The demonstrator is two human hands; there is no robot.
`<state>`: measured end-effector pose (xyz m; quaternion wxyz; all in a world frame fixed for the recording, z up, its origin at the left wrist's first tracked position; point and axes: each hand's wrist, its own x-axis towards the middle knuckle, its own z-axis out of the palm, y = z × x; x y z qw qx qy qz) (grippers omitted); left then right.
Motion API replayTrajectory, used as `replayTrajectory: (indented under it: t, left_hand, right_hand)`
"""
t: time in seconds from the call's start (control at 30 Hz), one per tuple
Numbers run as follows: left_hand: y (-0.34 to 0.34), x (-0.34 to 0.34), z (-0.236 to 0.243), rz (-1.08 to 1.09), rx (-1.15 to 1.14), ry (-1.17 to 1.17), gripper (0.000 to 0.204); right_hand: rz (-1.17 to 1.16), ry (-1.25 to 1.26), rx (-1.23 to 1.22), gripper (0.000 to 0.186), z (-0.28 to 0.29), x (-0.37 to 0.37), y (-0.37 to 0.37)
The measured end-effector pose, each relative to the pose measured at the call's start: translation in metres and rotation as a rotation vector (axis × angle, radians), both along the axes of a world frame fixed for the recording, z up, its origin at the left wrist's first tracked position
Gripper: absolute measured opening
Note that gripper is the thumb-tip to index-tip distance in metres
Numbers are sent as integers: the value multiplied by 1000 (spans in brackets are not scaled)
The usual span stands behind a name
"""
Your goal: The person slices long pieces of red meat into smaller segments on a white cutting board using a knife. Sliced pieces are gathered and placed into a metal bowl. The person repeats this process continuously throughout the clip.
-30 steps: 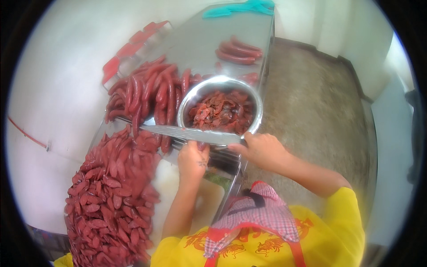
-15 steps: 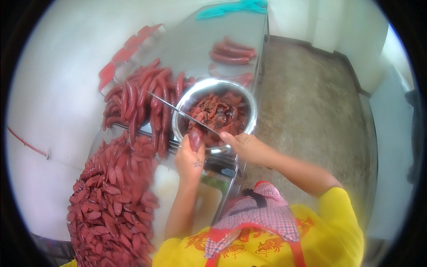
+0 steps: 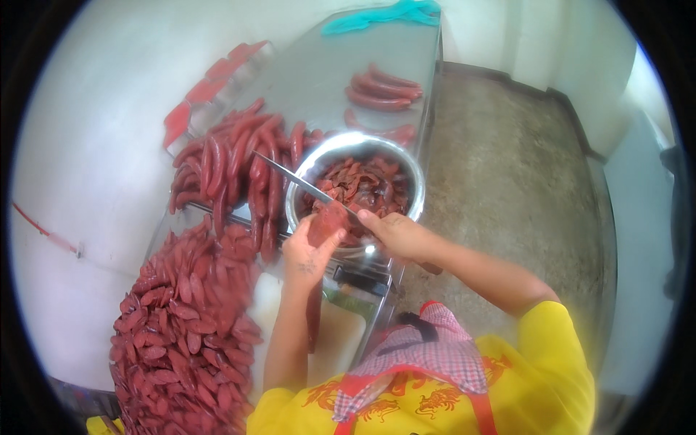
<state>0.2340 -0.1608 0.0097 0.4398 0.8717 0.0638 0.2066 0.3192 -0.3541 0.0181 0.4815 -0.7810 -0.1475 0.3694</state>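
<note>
My left hand (image 3: 303, 250) is closed around a dark red sausage (image 3: 330, 222), its top end raised over the near rim of the steel bowl (image 3: 417, 174). A length of that sausage hangs below my wrist. My right hand (image 3: 399, 235) grips a knife (image 3: 293, 176), whose long blade slants to the far left across the bowl and lies against or just behind the sausage end. Dark red peelings and scraps (image 3: 362, 181) fill much of the bowl. My fingers cover most of the knife handle.
Whole sausages (image 3: 235, 156) are heaped left of the bowl, several more (image 3: 384, 90) behind it. Slanted slices (image 3: 181, 326) pile up at the near left. A white cutting board (image 3: 337, 330) and a black-handled tool (image 3: 359, 281) lie nearby. Red-lidded containers (image 3: 206, 90) line the far left.
The sausage end in my left hand has turned and now shows a broader, lighter red surface. More of its length shows below my wrist. The blade has shifted slightly, and the view has moved a little.
</note>
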Motion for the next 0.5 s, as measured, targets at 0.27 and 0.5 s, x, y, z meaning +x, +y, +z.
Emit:
replayTrajectory:
  t: [0.27, 0.5]
  left_hand:
    - [50, -56, 58, 232, -359, 105, 32]
    - [55, -214, 137, 533, -198, 12, 33]
  right_hand:
    - [-88, -24, -7, 77, 14, 1, -35]
    - [75, -13, 66, 76, 20, -26, -22]
